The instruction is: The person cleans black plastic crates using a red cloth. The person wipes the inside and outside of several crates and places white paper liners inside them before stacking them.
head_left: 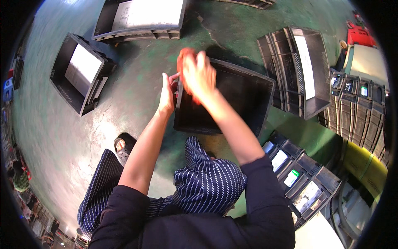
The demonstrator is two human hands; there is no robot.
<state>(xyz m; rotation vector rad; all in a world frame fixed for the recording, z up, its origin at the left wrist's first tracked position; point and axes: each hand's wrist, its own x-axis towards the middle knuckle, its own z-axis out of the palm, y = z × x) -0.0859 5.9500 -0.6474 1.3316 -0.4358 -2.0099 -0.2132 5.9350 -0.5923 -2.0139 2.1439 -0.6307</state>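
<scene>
In the head view, a black plastic crate (244, 97) stands tilted on the green floor (137, 83), just ahead of the person's knees. The left hand (167, 96) holds the crate's left rim, fingers closed around it. The right hand (200, 74), blurred, is above that same rim with fingers curled on an orange cloth (185, 56). Left of the crate lies another black crate (78, 74); right of it stand stacked black crates (298, 70).

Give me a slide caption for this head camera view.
Left hand steadies a black crate while right hand wipes it with an orange cloth.
</scene>
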